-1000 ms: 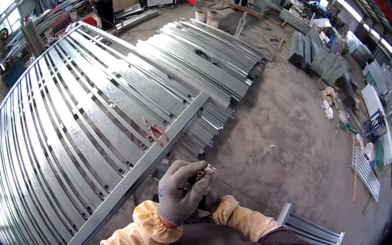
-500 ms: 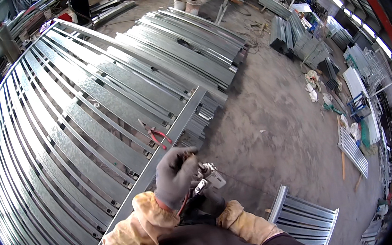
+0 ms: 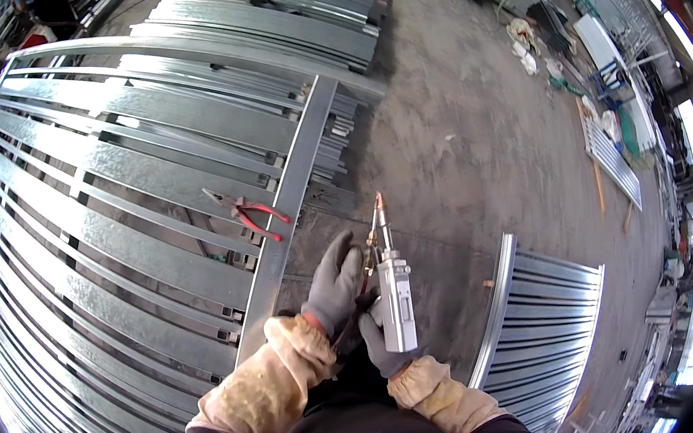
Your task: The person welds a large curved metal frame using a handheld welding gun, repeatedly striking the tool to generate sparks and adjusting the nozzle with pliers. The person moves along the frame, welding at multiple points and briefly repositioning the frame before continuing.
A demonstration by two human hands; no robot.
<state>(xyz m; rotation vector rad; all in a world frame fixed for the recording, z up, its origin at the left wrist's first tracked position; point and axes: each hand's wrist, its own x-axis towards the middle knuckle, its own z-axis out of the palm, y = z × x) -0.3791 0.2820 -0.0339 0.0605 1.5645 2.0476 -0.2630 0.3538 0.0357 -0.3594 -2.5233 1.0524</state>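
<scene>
My right hand (image 3: 380, 344) wears a grey glove and is wrapped around a silver-grey handheld welding gun (image 3: 397, 301). The gun's copper-coloured nozzle points away from me, and a thin tube with a brass fitting runs along its left side. Beside that tube is my left hand (image 3: 334, 287), also gloved, its fingers stretched out and holding nothing that I can see. Whether it touches the tube, I cannot tell. Left of it, pliers (image 3: 236, 205) with red handles lie across the slats and edge rail of a large galvanized metal panel (image 3: 297, 155).
Long metal profiles (image 3: 289, 29) are stacked beyond the panel. A smaller slatted metal panel (image 3: 539, 305) lies to my right. Brown floor (image 3: 447, 117) stretches ahead, with scattered bags (image 3: 522, 37) and metal stock along the far right side.
The welding gun has swung up into plain view, nozzle away from me. My left hand has uncurled and moved down beside it. The whole view has shifted, so the pliers appear higher.
</scene>
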